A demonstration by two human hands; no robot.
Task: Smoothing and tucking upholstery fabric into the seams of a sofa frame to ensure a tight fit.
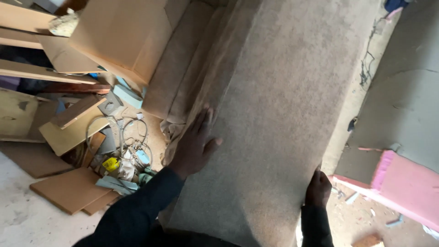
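Beige fabric-covered cushion (274, 114), long and wide, filling the middle of the view from top to bottom. Pink foam block (402, 183) with grey fabric over it, lower right, well apart from the cushion. Stack of wooden boards (68, 190) and offcuts on the pale floor, left, beside a loop of cable (132, 137). Left hand (194, 146) in a dark sleeve — open and flat, fingers spread, palm pressed on the cushion's left edge, gripping nothing. Right hand (318, 188) — fingers curled around the cushion's lower right edge, holding it.
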